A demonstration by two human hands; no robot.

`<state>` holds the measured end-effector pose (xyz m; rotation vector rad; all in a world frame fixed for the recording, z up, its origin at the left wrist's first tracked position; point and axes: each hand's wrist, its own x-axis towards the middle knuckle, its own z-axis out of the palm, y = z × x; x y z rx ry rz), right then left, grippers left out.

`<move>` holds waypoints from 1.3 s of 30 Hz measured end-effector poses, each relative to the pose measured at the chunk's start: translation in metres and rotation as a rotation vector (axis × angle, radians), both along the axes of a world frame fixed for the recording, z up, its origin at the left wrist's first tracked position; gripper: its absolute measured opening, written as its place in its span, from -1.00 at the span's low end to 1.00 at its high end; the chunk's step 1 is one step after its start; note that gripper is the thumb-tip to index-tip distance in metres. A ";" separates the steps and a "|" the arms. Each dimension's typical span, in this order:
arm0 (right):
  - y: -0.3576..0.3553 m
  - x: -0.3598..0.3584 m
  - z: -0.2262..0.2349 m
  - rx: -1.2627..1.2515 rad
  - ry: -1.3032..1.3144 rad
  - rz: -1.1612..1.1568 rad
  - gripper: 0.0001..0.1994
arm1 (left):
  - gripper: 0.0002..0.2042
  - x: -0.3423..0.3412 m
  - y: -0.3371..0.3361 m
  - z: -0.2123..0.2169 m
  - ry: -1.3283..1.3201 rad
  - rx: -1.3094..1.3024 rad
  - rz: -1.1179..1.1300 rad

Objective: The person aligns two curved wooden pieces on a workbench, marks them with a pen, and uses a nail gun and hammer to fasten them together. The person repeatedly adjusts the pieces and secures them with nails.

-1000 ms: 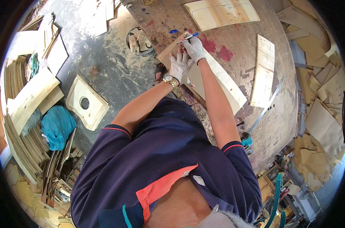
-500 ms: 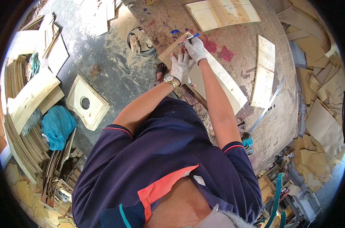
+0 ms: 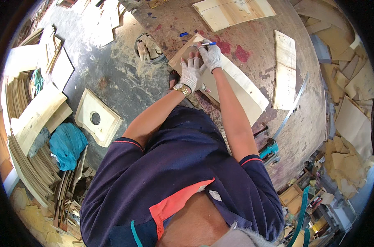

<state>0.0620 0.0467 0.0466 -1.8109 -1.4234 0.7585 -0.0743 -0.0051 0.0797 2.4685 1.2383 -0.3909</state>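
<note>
The person is marking a line on a long plywood board (image 3: 236,88) that lies slantwise on the stained table (image 3: 261,37). The gloved left hand (image 3: 191,73) lies flat with fingers spread, pinning a rounded template to the board. The gloved right hand (image 3: 211,55) grips a blue pen (image 3: 209,43) at the board's far end. The stroke likely calls for steady pressure.

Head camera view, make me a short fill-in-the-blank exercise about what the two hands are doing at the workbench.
1. The right hand holds a pen with a ____ cap.
2. The left hand lies flat on the pale wooden ____.
3. Both hands wear white ____.
4. A gold ____ sits on the left wrist.

Missing words: blue; board; gloves; watch
</note>
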 end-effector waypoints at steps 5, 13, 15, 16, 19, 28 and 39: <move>-0.016 0.003 0.002 0.062 -0.059 -0.047 -0.72 | 0.36 -0.004 -0.002 0.001 -0.084 0.014 0.014; -0.056 0.029 0.005 -0.005 -0.070 -0.086 -0.69 | 0.31 -0.003 -0.003 -0.011 -0.048 0.091 -0.003; -0.072 0.038 0.012 -0.036 -0.127 -0.120 -0.70 | 0.26 -0.007 -0.004 -0.023 -0.075 0.174 -0.010; -0.083 0.046 0.005 -0.020 -0.090 -0.118 -0.70 | 0.26 -0.006 -0.003 -0.023 -0.070 0.156 -0.012; -0.119 0.067 0.000 -0.025 -0.015 -0.209 -0.72 | 0.26 -0.003 -0.004 -0.014 -0.060 0.174 -0.018; -0.240 0.138 -0.004 -0.022 0.105 -0.498 -0.85 | 0.32 0.001 -0.006 0.007 -0.036 0.113 -0.010; -0.279 0.152 0.009 -0.018 0.012 -0.603 -0.80 | -0.26 0.043 -0.026 0.026 -0.193 0.244 -0.551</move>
